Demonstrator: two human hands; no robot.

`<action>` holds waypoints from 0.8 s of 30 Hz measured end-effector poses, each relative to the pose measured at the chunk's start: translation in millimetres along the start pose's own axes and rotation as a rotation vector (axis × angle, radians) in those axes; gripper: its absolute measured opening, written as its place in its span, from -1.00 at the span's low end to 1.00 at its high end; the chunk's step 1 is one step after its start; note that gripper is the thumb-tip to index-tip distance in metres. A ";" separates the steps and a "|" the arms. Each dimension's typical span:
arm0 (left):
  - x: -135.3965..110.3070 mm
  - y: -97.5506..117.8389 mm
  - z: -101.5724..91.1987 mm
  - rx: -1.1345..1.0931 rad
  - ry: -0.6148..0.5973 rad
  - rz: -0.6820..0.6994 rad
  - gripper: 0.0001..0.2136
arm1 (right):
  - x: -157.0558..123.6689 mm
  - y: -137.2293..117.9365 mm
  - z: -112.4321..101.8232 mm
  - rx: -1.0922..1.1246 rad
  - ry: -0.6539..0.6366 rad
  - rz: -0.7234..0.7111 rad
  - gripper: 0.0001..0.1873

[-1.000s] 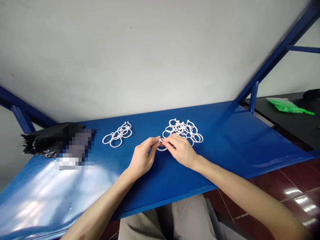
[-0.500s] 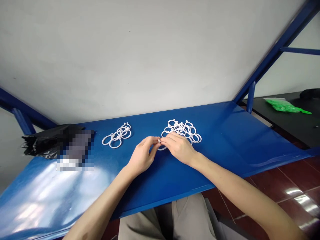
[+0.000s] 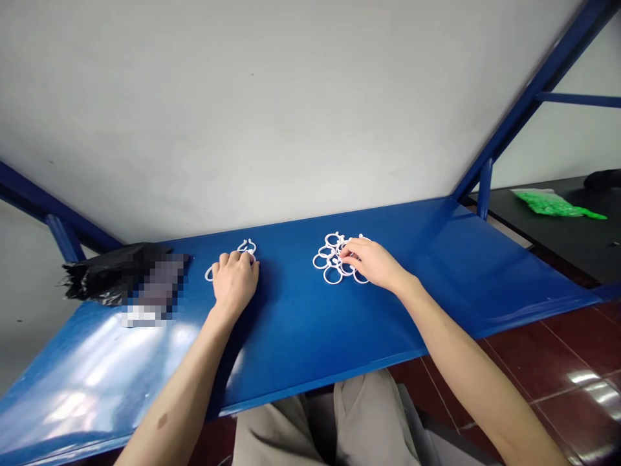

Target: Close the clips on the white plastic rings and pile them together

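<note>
Two groups of white plastic rings lie on the blue table (image 3: 301,323). My left hand (image 3: 235,281) rests knuckles-up on the left group of rings (image 3: 246,246), its fingers curled down over them and hiding most of the group. What the fingers hold is hidden. My right hand (image 3: 371,262) lies over the right pile of rings (image 3: 331,262), fingertips pressed together on a ring at the pile's middle. The right part of that pile is under the hand.
A black plastic bag (image 3: 109,275) with a blurred patch sits at the table's left. The grey wall stands right behind the table. Blue frame struts (image 3: 528,97) rise at the right. A black side table with a green bag (image 3: 553,204) is at far right.
My hands were together in front of the right pile, pinching one ring. They have parted: the left hand went left onto the left group, the right hand moved back onto the right pile.
</note>
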State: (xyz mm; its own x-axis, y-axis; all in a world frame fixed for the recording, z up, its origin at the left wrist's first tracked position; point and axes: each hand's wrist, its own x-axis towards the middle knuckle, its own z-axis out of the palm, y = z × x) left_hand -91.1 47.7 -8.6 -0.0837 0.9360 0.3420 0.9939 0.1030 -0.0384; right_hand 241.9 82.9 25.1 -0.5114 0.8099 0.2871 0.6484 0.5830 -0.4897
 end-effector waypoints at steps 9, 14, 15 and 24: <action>0.0 11.7 -18.1 -0.291 0.126 -0.195 -0.78 | 0.3 -3.4 1.7 -0.095 0.071 0.002 -0.82; 2.5 15.3 -34.8 -0.662 0.153 -0.460 -0.82 | -0.6 -9.5 -0.9 -0.113 0.113 -0.003 -0.80; 2.3 15.8 -37.2 -0.699 0.160 -0.491 -0.82 | -0.7 -10.2 -1.1 -0.107 0.121 -0.011 -0.81; -10.2 32.6 -42.7 -0.893 0.206 -0.373 -0.72 | 0.0 -22.2 11.0 0.003 0.182 -0.100 -0.81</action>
State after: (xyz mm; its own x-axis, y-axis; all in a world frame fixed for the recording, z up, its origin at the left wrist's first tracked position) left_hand -54.7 27.2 26.7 -0.4721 0.8099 0.3480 0.6025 0.0083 0.7981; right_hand 221.2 69.2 27.0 -0.4622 0.7465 0.4786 0.5977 0.6610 -0.4537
